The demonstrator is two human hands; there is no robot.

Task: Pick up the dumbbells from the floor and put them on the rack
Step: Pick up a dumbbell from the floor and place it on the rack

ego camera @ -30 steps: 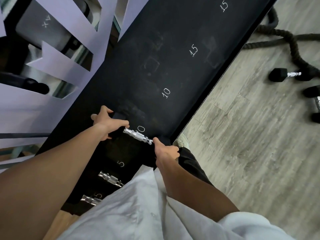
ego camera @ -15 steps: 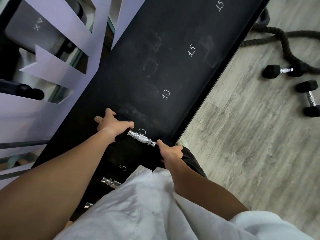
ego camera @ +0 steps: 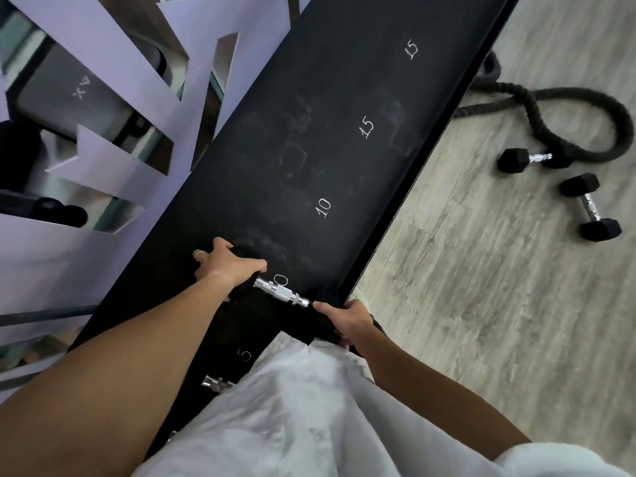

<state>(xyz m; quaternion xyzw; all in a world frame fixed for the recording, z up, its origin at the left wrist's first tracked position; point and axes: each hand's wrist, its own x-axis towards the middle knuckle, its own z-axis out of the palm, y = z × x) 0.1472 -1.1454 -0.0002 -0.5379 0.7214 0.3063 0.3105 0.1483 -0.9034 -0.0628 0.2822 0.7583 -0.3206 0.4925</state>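
Since 1.0 s ago both hands barely shifted | dumbbell (ego camera: 280,293) on rack (ego camera: 344,139) at the 10 mark | left hand (ego camera: 229,263), right hand (ego camera: 344,320) each clasp a head | I judge it heavy, rigid; knurled handle safest hold

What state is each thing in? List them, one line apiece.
Left hand: grips the far head of the dumbbell.
Right hand: grips its near head.
Dumbbell: on the rack by a chalked 10, both hands on it.
Rack: 10 and 15 spots beyond it bare.
Two dumbbells: on the floor.
Rope: on the floor, looped.
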